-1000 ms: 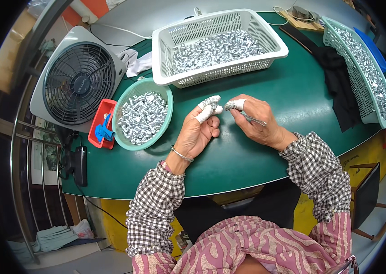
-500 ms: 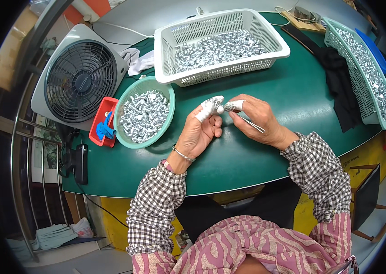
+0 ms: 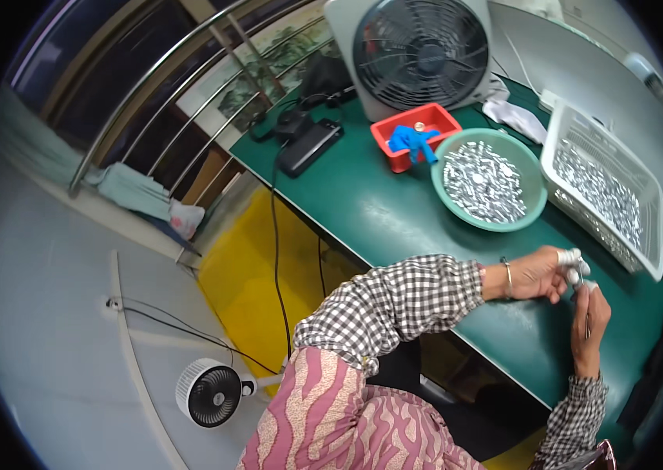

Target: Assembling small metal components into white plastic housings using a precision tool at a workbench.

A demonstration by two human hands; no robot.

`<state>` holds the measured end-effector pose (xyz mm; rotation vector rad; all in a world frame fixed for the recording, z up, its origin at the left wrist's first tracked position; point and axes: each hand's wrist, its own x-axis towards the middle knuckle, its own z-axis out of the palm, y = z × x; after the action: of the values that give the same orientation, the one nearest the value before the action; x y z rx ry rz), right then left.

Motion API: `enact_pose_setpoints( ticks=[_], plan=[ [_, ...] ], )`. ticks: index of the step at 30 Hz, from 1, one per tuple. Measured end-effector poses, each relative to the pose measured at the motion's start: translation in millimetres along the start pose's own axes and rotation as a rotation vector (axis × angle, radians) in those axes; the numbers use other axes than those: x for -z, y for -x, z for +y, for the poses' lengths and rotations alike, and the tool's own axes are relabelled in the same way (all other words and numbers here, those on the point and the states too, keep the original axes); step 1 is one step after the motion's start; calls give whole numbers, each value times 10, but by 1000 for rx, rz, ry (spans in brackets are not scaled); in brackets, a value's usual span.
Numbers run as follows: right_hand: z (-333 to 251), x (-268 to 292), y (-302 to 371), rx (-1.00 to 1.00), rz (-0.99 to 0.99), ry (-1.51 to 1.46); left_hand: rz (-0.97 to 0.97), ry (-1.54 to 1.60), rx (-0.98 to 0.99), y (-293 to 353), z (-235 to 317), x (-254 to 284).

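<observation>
My left hand (image 3: 539,274) is over the green table, its fingers pinched together, with white wraps on the fingertips. A small silvery metal part seems to be between them, mostly hidden by the fingers. Close against it, my right hand (image 3: 594,317) is closed around slim metal tweezers (image 3: 588,327), its wrapped fingertip meeting the left fingers. Beyond my left hand stands a round pale green bowl (image 3: 488,226) full of small silvery metal parts (image 3: 482,184). A white slotted basket (image 3: 582,217) with more such parts stands at the right.
A red tray (image 3: 399,163) holding a crumpled blue thing (image 3: 412,142) sits left of the bowl. Behind it stands a grey box fan (image 3: 425,55). A black power box (image 3: 312,149) with cables lies near the table's left edge. A small white fan (image 3: 214,393) is low at the left.
The view has swung left and tilted, so table, bowl and basket appear farther right. Both hands stay together at the fingertips, the right still holding the tweezers.
</observation>
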<state>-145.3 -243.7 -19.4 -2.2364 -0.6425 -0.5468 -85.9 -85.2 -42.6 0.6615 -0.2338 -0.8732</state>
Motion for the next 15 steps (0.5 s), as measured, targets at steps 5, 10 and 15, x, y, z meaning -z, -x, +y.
enact_pose_setpoints(
  ticks=[5, 10, 15],
  plan=[
    [-3, -4, -11, 141, 15, 291, 28, 11, -26, -47, -39, -16],
    [-18, -79, 9, 201, -2, 546, 74, -110, -93, -93, -81, 12],
    [27, -103, 73, 196, -6, 584, 115, -243, -117, -61, -71, -64]
  ],
)
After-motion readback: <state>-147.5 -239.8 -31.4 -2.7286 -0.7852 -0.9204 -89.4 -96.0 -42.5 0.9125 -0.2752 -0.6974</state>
